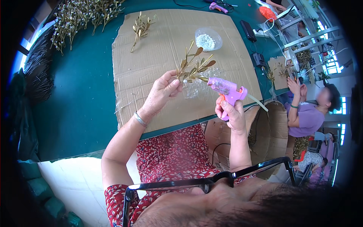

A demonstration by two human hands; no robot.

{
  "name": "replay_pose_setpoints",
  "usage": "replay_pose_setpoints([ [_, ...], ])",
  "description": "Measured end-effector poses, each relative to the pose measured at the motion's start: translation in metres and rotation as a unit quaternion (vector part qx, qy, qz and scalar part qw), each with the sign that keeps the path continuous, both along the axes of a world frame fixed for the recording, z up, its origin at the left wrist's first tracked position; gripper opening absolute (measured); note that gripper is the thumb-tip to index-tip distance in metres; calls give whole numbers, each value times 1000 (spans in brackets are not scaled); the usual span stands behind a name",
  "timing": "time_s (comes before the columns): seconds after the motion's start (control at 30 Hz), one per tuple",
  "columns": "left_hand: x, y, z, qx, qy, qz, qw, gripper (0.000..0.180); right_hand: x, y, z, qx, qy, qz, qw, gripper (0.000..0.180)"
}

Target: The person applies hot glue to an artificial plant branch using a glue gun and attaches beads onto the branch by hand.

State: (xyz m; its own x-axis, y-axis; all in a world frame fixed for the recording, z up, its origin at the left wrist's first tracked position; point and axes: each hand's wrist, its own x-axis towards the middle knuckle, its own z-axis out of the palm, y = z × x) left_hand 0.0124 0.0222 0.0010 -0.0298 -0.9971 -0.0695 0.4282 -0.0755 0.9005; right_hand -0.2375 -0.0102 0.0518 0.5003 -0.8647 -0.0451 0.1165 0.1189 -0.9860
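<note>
"Two hands, both busy?"

"Yes. The left hand (165, 90) pinches an artificial leaf sprig (189, 72) between thumb and fingers; the right hand (231, 112) is wrapped around the handle of a hot-glue gun (227, 89)."

"Where's the sprig, and how does it look?"

"Above the middle of the cardboard sheet (159, 56), at the gun's nozzle (touching or just beside it, I cannot tell). It's golden, with slim branching stems and smooth oval leaves, a few of them coppery brown."

"And the gun?"

"Pink plastic, dark-smudged along the barrel, with an orange trigger. A pale, translucent glue stick (259, 102) pokes out behind."

"What about the materials around?"

"The cardboard is tan, faintly ridged and ragged at its left edge, lying on a smooth dark green surface (79, 94). Clear, crinkly film (191, 90) shows beneath the sprig. Small, rounded whitish beads (205, 42) fill part of a clear round tub (217, 34). A second sprig (140, 30) lies near the far left corner, and more gold sprigs (83, 17) are heaped beyond, beside a dense bundle of thin dark stems (38, 68)."
</note>
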Motion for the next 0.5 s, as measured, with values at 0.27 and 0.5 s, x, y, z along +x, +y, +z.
replay_pose_setpoints([
  [0.27,2,0,0,-10,6,-6,1000,35,-1,-3,-1,-3,13,9,1000,21],
  [0.5,1,1,-1,-1,10,-3,1000,36,-3,-4,-3,4,-1,11,1000,23],
])
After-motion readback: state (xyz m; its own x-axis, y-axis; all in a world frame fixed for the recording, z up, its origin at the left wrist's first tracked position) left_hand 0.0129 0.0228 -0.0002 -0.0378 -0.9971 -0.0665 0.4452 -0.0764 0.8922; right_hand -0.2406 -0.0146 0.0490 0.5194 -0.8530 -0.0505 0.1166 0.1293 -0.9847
